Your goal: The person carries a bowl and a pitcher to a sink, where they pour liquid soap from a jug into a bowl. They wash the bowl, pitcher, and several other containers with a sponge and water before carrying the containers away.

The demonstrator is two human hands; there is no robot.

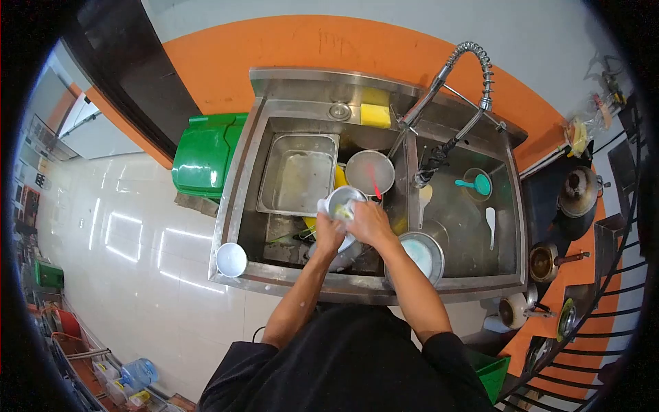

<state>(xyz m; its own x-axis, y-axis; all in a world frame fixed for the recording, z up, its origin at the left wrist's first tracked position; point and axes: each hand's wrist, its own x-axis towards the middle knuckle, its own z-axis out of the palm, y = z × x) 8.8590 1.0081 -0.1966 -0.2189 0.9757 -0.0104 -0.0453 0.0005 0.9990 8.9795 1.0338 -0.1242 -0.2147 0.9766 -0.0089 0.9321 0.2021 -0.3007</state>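
Note:
Over the left basin, my left hand (330,232) grips a small round metal bowl (338,197), tilted with its mouth toward me. My right hand (368,222) reaches into the bowl, its fingers closed on what looks like a yellowish-white sponge (344,211), blurred and partly hidden. Behind the bowl stands a round metal pot (370,165) with a red-handled utensil (373,180) in it. A rectangular steel pan (299,172) leans in the basin's left side. Below my hands, more metalware is partly covered by my wrists.
A white bowl (231,259) sits on the sink's front left corner. The right basin holds water, a turquoise ladle (475,184), a white spoon (491,226) and a pot of suds (420,255). A spring faucet (439,82) arches above. A green bin (206,158) stands left.

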